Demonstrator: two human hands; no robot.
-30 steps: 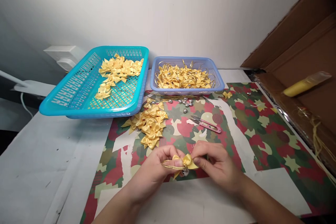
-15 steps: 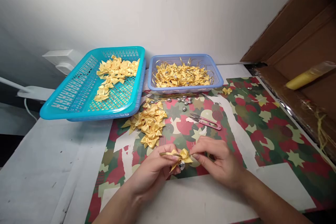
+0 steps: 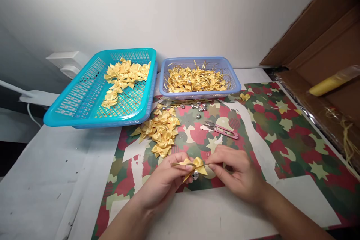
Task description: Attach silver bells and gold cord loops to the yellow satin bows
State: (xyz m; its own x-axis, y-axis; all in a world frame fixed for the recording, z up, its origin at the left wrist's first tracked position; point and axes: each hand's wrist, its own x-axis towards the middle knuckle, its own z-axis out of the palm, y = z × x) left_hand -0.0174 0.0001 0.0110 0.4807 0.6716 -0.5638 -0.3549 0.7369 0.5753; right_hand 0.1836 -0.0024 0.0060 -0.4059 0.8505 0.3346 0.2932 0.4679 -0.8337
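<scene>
A small yellow ribbon bow (image 3: 196, 164) with a gold cord loop and a silver bell (image 3: 195, 174) under it is pinched between both hands. My left hand (image 3: 164, 182) is closed on the bow's left side and the cord. My right hand (image 3: 234, 174) is closed in a pinch at the bow's right side; what its fingertips grip is too small to see. Both hands hover low over the camouflage-patterned paper (image 3: 284, 135) near the table's front edge.
A pile of loose yellow bows (image 3: 161, 132) lies just beyond my hands. Pink thread snips (image 3: 223, 129) and loose silver bells (image 3: 198, 108) lie further back. A turquoise basket (image 3: 84, 108) with bows and a blue basket (image 3: 233, 78) of finished bows stand at the back. Cardboard (image 3: 323, 41) is at right.
The hands with the bow have shifted slightly away from me and the bell now hangs more visibly below the bow. Everything else stays in place.
</scene>
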